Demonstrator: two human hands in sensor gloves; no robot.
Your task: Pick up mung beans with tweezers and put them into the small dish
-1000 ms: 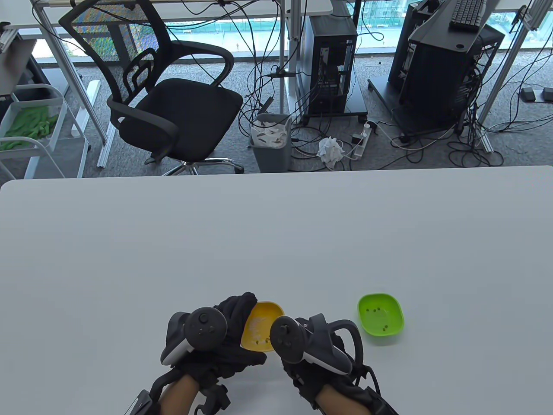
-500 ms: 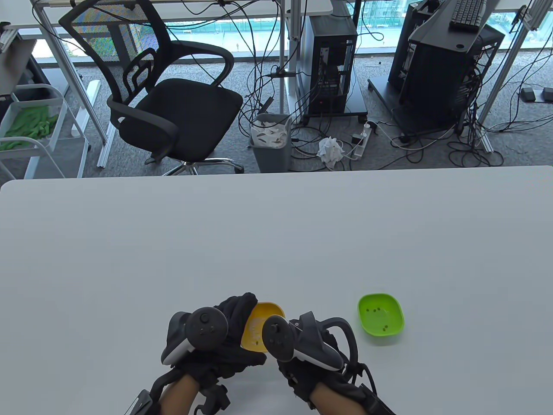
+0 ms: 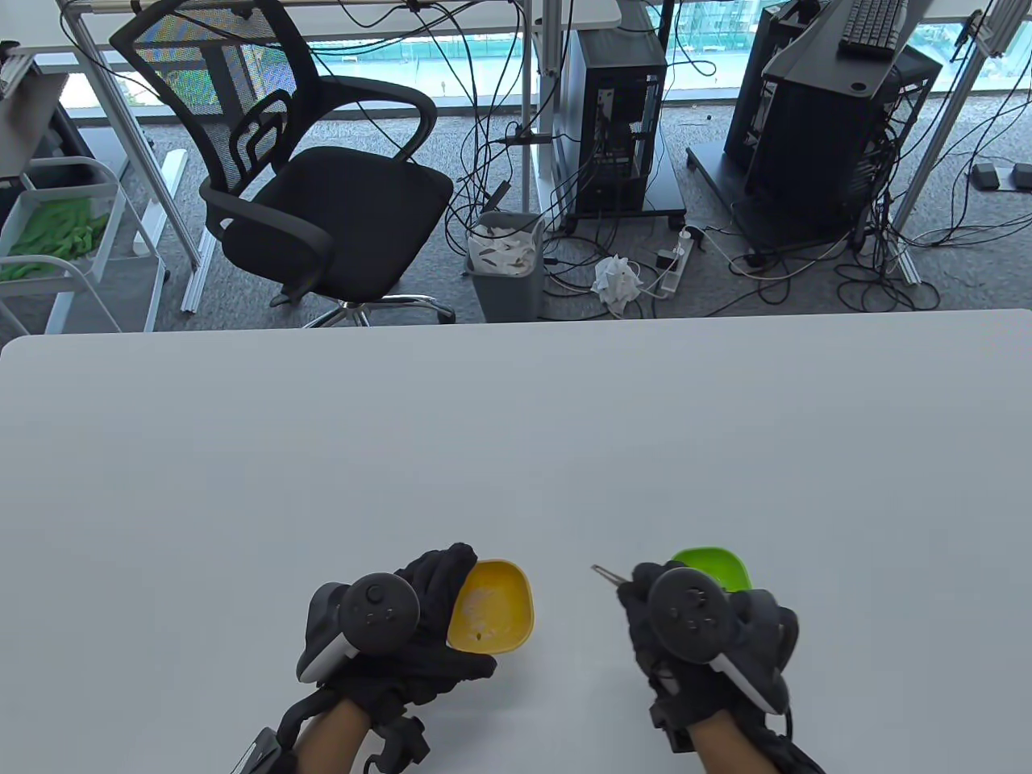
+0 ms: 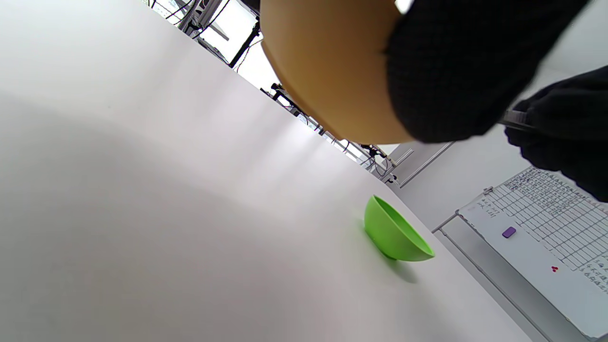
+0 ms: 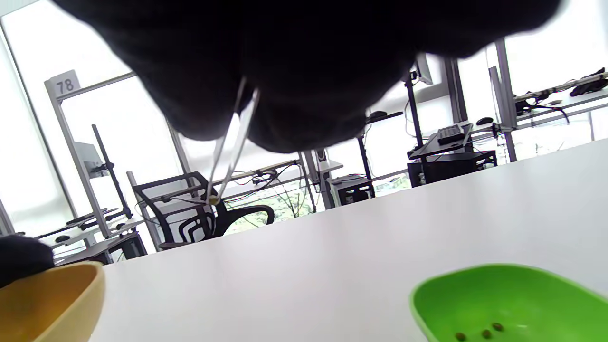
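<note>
My left hand (image 3: pixel 447 601) grips the left rim of a yellow dish (image 3: pixel 496 605) and holds it tilted; its underside fills the top of the left wrist view (image 4: pixel 332 71). A dark bean (image 3: pixel 482 636) lies in it. My right hand (image 3: pixel 645 592) pinches metal tweezers (image 3: pixel 606 574), whose tips point up and to the left. In the right wrist view the tweezers (image 5: pixel 230 147) hold a small mung bean (image 5: pixel 213 201) at their tips. The green dish (image 3: pixel 717 564) is half hidden behind my right hand. It holds several beans (image 5: pixel 484 333).
The white table (image 3: pixel 516 451) stretches far beyond both dishes. A white board with a printed grid (image 4: pixel 546 228) shows beside the table in the left wrist view. An office chair (image 3: pixel 314 185), a bin and computer towers stand on the floor behind the table.
My right hand has moved right, from over the yellow dish to in front of the green dish. The tweezers now show above it. My left hand and the yellow dish have hardly moved.
</note>
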